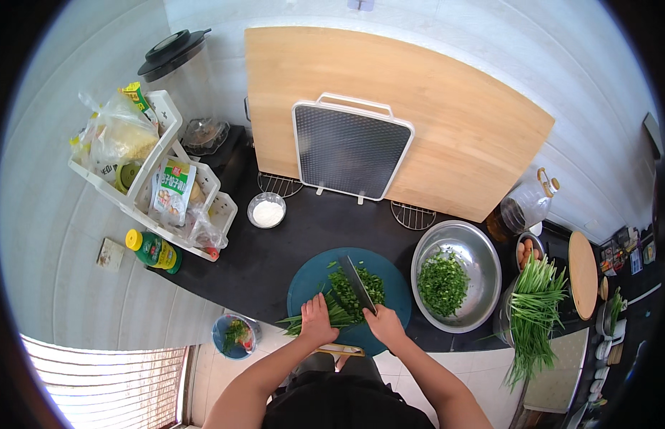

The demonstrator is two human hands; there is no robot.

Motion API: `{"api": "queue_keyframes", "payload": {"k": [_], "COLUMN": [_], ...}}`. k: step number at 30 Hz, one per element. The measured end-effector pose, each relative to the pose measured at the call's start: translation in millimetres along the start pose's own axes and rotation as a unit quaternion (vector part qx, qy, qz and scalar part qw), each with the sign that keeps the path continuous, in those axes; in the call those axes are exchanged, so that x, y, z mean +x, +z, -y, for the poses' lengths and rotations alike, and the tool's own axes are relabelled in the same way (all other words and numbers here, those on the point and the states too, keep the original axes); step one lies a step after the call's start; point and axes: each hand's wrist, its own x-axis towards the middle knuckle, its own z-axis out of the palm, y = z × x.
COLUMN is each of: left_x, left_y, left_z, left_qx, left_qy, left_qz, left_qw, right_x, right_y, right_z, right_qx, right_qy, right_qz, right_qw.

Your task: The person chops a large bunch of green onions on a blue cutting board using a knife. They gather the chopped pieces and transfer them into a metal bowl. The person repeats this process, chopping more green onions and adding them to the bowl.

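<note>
near the front edge of the dark worktop [275, 257], the left hand [317, 320] presses flat on green chives [331, 309] atop a round teal board [311, 275] while the right hand [385, 325] grips a cleaver [358, 284], blade down in the chopped pile.

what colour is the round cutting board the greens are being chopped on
The round cutting board is teal blue, dark against the black counter; the head view shows it.

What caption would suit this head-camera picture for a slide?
Right hand chops green chives with a cleaver on a round teal board, left hand steadying them beside a steel bowl.
</note>
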Motion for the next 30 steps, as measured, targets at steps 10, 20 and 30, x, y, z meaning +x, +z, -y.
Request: {"api": "queue_keyframes", "payload": {"k": [10,20,30], "left_x": [-2.2,3.1,6.4], "left_y": [13.1,34.9,40.4], "left_z": [18.1,8.0,11.6], "left_qx": [-0.001,0.156,0.145], "left_qy": [0.069,0.05,0.063], "left_qz": [-0.051,-0.017,-0.011], "left_qw": [0.996,0.986,0.987], "right_x": [-45.4,-31.5,19.1], "right_y": [25.4,60.0,78.1], "right_z": [-27.0,-29.4,1.6], "right_qx": [0.012,-0.071,-0.099], "right_qy": [-0.03,-0.012,-0.022], "right_qz": [-0.014,0.005,-0.019], "right_qw": [0.999,0.997,0.995]}}
